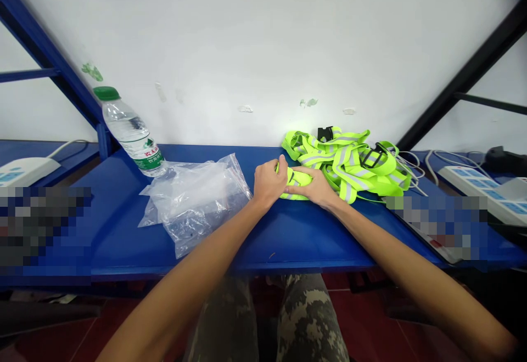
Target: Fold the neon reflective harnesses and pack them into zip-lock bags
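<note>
Between my two hands is a folded neon-yellow reflective strap bundle (293, 194), resting at the blue tabletop. My left hand (269, 182) is closed around its left side, thumb up. From the right, my right hand (313, 187) grips the same bundle, its fingers partly hidden behind it. Just beyond and to the right lies a loose heap of neon-yellow reflective straps (349, 164) with grey stripes and black buckles. Left of my hands, a stack of clear plastic bags (197, 197) lies flat.
A water bottle (132, 131) with a green cap stands behind the bags. White power strips (486, 189) with cables lie at the right, and another power strip (28, 170) at the left. The blue table (288, 247) backs onto a white wall; blurred-out items lie on both sides.
</note>
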{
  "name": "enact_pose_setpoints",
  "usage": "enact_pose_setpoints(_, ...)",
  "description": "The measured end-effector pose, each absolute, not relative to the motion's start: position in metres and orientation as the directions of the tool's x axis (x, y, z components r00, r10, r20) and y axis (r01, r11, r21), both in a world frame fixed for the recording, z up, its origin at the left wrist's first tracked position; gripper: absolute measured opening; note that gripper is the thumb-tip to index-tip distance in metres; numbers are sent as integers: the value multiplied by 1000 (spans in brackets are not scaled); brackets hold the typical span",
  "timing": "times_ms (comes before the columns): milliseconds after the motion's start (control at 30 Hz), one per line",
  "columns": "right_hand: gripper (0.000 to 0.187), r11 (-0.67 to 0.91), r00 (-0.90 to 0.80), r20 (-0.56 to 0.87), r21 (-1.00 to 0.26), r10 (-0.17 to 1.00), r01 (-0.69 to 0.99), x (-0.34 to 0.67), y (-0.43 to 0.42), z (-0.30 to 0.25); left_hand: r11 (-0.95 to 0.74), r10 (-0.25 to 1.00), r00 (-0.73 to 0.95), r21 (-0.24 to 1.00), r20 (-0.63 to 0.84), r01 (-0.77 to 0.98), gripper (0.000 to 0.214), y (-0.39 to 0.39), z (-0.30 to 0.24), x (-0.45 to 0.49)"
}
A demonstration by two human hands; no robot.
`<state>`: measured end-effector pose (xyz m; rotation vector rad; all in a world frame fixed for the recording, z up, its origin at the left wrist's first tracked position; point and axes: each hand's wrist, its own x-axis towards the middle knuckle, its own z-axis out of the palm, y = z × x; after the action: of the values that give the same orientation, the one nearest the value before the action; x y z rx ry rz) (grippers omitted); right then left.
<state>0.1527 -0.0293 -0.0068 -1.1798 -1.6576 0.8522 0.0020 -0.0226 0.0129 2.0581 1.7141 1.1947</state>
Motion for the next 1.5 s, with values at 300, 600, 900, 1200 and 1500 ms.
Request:
enact_pose_setpoints(300,51,183,-113,162,-962,980,205,151,-34,-2,-365,887,3,699,461,616,44,-24,9,1)
enact_pose_setpoints(600,56,174,-58,165,-952,985,253,152,-35,-1,-275,935,118,474,335,836,64,-20,33,-13)
enact_pose_setpoints(900,58,139,-14,141,-954,990,266,157,-30,-4,78,997,-80,134,6,988,46,-26,69,-63)
enact_pose_setpoints(1200,60,130,19,141,-949,990,287,158,-30,-3,-121,989,137,235,-53,964,56,-24,59,-60)
enact_pose_setpoints(1500,54,72,18,72,-997,997,-5,162,-26,-9,-350,932,224,550,283,759,21,-10,46,-51)
